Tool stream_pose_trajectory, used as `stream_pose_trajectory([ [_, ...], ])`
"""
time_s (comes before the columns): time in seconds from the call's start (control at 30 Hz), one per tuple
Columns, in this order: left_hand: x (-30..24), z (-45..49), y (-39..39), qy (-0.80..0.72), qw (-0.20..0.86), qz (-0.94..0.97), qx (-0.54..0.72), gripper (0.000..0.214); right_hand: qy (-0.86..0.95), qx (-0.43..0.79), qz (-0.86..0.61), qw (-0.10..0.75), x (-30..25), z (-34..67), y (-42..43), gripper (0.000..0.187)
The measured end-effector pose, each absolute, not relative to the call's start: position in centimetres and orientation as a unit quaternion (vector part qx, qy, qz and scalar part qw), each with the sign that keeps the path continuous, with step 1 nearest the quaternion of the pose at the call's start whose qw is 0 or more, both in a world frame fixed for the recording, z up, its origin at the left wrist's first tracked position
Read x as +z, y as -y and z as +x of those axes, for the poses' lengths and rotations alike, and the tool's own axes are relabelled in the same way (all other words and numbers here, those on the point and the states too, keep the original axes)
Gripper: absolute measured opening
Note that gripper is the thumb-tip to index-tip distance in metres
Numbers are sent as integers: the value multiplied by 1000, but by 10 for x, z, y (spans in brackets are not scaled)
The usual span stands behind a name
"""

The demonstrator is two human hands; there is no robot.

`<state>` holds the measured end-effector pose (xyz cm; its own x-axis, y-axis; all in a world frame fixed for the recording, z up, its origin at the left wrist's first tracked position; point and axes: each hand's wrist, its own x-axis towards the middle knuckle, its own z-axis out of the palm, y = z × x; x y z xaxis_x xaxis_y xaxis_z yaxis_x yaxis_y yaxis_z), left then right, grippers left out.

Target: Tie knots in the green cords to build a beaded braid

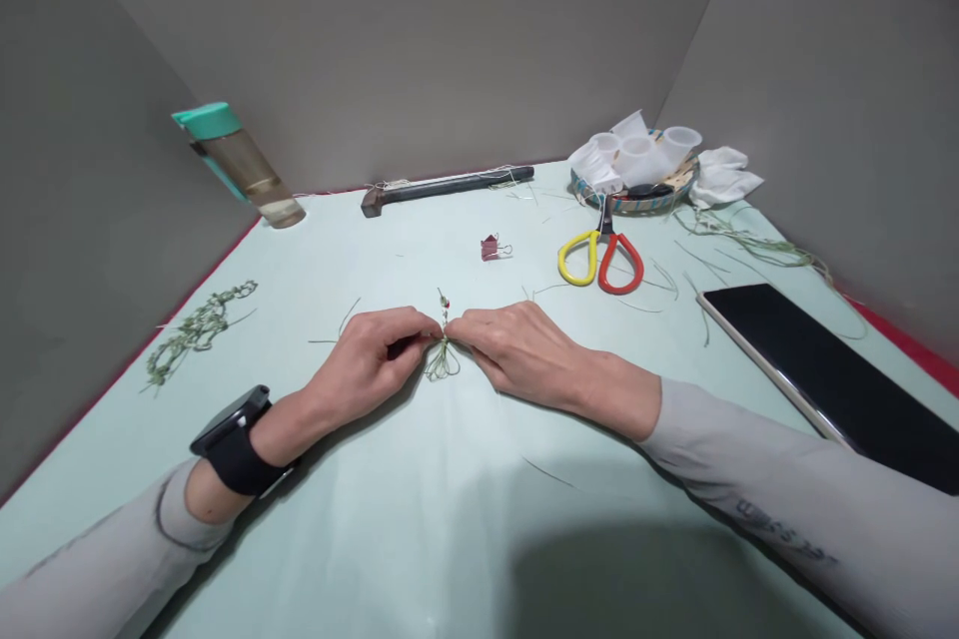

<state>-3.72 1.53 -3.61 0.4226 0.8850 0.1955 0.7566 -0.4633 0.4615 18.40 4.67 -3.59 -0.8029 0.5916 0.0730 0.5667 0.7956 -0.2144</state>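
My left hand (pixel 371 354) and my right hand (pixel 516 344) meet at the middle of the pale green table, fingertips pinched together. Between them sits a small knotted piece of green cord (pixel 442 359) with loops hanging toward me and a thin stem with a tiny red bead (pixel 445 302) pointing away. Both hands pinch this cord piece, one from each side. A black watch (pixel 236 439) is on my left wrist. Grey sleeves cover both forearms.
Scissors (pixel 600 260) with one yellow and one red handle lie behind my right hand. A dark tablet (pixel 831 369) lies at the right. A small binder clip (pixel 491 247), a dark bar tool (pixel 442 188), a teal-capped bottle (pixel 240 165), a basket of plastic cups (pixel 636 165) and a braided green cord (pixel 196 329) lie around.
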Motion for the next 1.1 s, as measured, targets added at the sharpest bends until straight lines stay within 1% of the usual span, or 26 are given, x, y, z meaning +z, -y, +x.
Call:
stream_pose_trajectory([
  [0.17, -35, -37, -14, -496, 145, 832, 202, 22, 946, 70, -311, 64, -34, 188, -42, 28],
  [0.3, -34, -36, -12, -499, 134, 835, 188, 23, 947, 46, -312, 54, -32, 191, -37, 23],
  [0.47, -32, -34, -9, -509, 114, 838, 162, 24, 948, 8, -316, 32, -27, 193, -28, 36],
  [0.67, -30, -34, 0, -522, 91, 839, 126, 26, 953, -33, -302, 2, -24, 194, -17, 42],
  [0.9, -28, -35, 11, -531, 73, 841, 75, 29, 955, -64, -290, -23, -26, 193, -9, 41],
  [1.03, -20, -32, 15, -532, 80, 841, 54, 30, 954, -73, -289, -40, -20, 193, -4, 41],
  [1.1, -16, -30, 16, -532, 89, 841, 44, 38, 953, -73, -288, -50, -15, 193, -2, 41],
])
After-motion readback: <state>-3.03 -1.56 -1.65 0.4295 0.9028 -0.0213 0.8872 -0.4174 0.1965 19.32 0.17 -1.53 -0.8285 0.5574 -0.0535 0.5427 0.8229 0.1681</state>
